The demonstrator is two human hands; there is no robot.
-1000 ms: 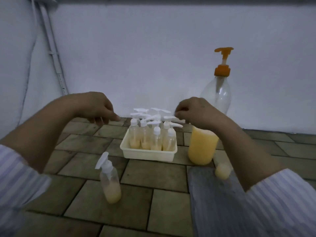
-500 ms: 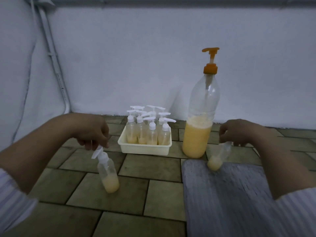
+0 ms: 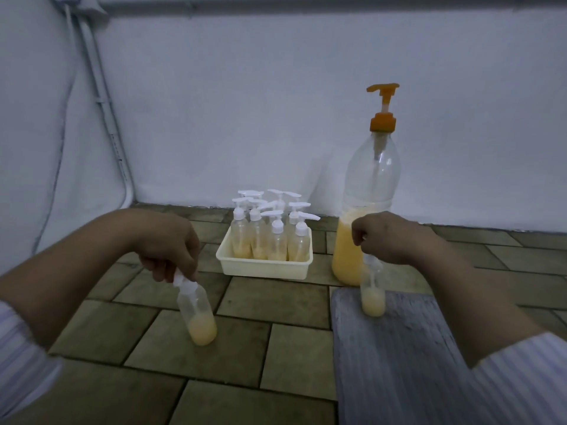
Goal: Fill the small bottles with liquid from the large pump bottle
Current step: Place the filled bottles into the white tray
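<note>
- Left small bottle (image 3: 198, 314) is standing a bit tilted on the tiled floor (image 3: 276, 308), with the left hand (image 3: 167, 243) right above it, fingers pinching its white pump top.
- Right small bottle (image 3: 372, 294) is sitting on a grey mat (image 3: 399, 363), right hand (image 3: 386, 237) curling round its top.
- Large pump bottle (image 3: 366, 191) is standing just behind that hand.
- Tray (image 3: 264, 266) is holding more small bottles, sitting between the two hands, further back.
</note>
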